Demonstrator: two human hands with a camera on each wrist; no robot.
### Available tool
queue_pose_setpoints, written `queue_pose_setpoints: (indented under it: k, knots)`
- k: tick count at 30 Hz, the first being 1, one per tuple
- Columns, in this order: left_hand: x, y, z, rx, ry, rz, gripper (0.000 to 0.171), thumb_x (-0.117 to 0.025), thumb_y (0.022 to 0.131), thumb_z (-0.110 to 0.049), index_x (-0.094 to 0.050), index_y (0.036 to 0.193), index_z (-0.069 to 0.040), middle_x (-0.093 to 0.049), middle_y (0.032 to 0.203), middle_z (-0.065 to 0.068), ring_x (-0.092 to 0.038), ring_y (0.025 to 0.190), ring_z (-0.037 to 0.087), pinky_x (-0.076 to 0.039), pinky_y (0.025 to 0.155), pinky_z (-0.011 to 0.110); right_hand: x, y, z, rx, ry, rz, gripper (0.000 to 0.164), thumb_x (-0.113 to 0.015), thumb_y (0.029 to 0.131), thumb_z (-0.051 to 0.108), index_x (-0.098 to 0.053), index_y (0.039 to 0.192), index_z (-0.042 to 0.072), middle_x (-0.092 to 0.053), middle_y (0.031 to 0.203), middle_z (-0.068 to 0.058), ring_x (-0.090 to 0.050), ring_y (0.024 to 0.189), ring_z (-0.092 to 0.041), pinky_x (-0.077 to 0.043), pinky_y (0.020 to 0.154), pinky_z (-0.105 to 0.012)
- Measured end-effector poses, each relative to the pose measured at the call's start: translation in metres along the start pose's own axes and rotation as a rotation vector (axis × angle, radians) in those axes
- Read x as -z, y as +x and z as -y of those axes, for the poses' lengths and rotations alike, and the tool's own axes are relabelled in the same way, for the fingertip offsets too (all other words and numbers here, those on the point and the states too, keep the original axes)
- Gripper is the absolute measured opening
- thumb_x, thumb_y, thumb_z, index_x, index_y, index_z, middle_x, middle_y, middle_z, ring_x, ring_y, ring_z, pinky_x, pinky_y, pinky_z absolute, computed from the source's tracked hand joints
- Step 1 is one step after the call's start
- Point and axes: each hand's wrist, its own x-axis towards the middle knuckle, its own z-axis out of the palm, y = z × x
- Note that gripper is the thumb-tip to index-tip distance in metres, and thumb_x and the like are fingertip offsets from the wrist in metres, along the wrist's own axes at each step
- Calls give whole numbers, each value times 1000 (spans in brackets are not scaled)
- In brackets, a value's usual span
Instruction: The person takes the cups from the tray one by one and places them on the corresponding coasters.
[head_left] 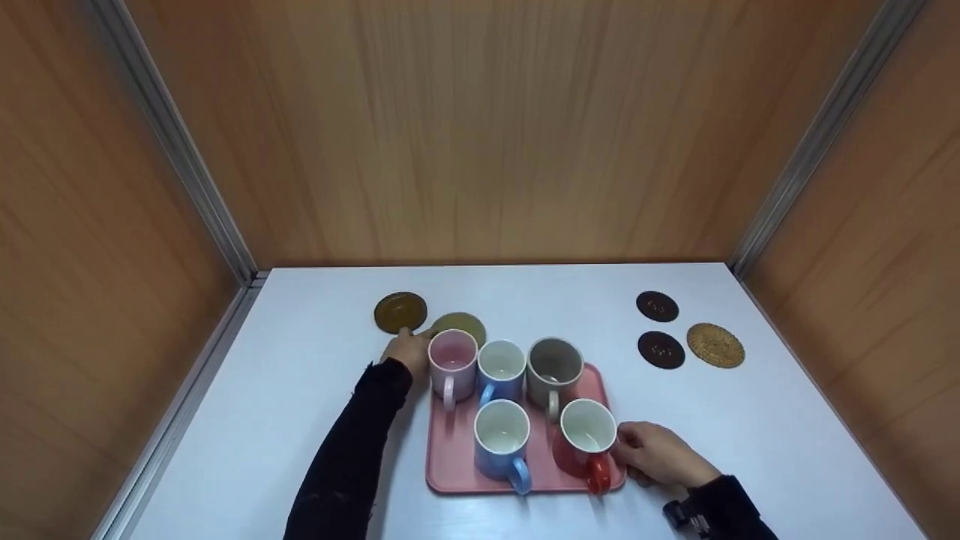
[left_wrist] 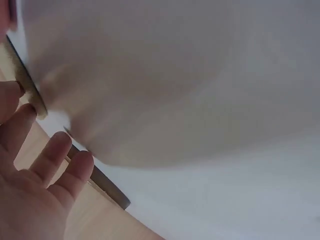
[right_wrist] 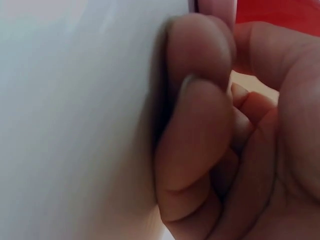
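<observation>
Wood-grain panels [head_left: 480,135] wall in a white table [head_left: 247,420], and a pink tray [head_left: 454,469] lies flat near its middle. Five upright mugs crowd it: a pink mug [head_left: 453,367], a rear blue mug [head_left: 501,371] and a grey mug [head_left: 551,379] along the back, a front blue mug [head_left: 495,454] and a red mug [head_left: 586,435] nearer the person. Both front mugs' handles reach over the near rim.

The right hand [head_left: 660,454] pinches the tray's near right corner, fingers curled beside the red mug. The left hand [head_left: 407,352] sits by the far left corner, its visible fingers loosely extended and the upper fingertips at an olive coaster [head_left: 461,325]; its thumb is hidden.

Handling this well probably means matched, level pressure at both corners, since the mugs could knock together. The right fingers should grip rim, not mug; the left need care around the olive coaster and the amber-brown coaster [head_left: 400,311]. Farther right, two dark coasters [head_left: 657,306] and a gold coaster [head_left: 715,345] lie well apart from the tray.
</observation>
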Motion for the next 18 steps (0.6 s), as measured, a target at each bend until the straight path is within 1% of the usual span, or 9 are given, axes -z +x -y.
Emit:
queue_pose_setpoints:
  k: [2, 3, 5, 6, 7, 10, 13, 15, 18]
  knots:
    - [3, 6, -2, 0, 18, 31, 43, -54, 103, -19, -68, 140, -3, -69, 137, 27, -60, 116, 59, -55, 94, 68, 0, 0, 0, -3, 3, -3, 30, -64, 106, 43, -67, 89, 18, -60, 66, 5, -58, 53, -12, -48, 55, -28]
    - [6, 9, -3, -13, 38, 53, 43, -54, 102, -17, -68, 140, -2, -70, 138, 23, -59, 117, 59, -54, 96, 68, 0, 0, 0, -7, 2, -5, 30, -64, 106, 43, -67, 89, 19, -60, 67, 5, -58, 54, -12, -48, 56, -28]
    - [9, 11, -5, 7, 14, 79, 42, -53, 104, -19, -68, 139, -2, -70, 138, 22, -57, 120, 60, -52, 98, 70, 0, 1, 1, -9, 0, -7, 30, -64, 106, 43, -67, 89, 19, -60, 67, 5, -58, 54, -13, -47, 56, -29]
    - [9, 13, -5, 19, -3, 79, 41, -53, 104, -20, -68, 139, -3, -71, 136, 23, -58, 120, 60, -52, 99, 70, 0, 1, 0, -10, -3, -8, 29, -64, 106, 43, -66, 89, 19, -60, 67, 4, -58, 54, -13, -47, 56, -29]
    - [6, 16, -1, 8, -8, 52, 39, -53, 105, -22, -69, 136, -5, -73, 131, 23, -60, 118, 59, -53, 96, 69, 0, 2, 0, -11, -4, -10, 29, -64, 106, 42, -66, 89, 19, -60, 67, 4, -58, 54, -14, -47, 56, -29]
    - [4, 19, 0, -3, -4, 12, 33, -53, 103, -20, -72, 127, -6, -74, 124, 24, -63, 114, 57, -54, 94, 69, -1, 2, 0, -10, -10, -6, 28, -64, 106, 42, -66, 89, 19, -60, 67, 4, -58, 54, -14, -47, 56, -29]
    - [1, 19, 2, -50, 55, -34, 30, -56, 100, -12, -77, 119, -3, -75, 120, 24, -65, 109, 53, -57, 90, 67, -2, 2, -1, -4, -19, -1, 27, -64, 106, 40, -66, 89, 20, -60, 67, 5, -58, 54, -13, -48, 56, -29]
    - [3, 18, -1, -62, 81, -29, 28, -58, 97, -7, -79, 115, -1, -74, 121, 25, -65, 111, 52, -57, 92, 68, -2, 2, -2, 0, -24, -4, 26, -64, 106, 40, -66, 88, 20, -60, 67, 6, -58, 54, -12, -47, 57, -28]
    - [3, 21, -1, -72, 85, -24, 27, -61, 95, -9, -81, 111, -5, -76, 119, 20, -66, 109, 51, -57, 92, 66, -2, 1, -2, 10, -38, -18, 28, -64, 106, 40, -65, 87, 20, -60, 65, 6, -58, 53, -11, -46, 58, -28]
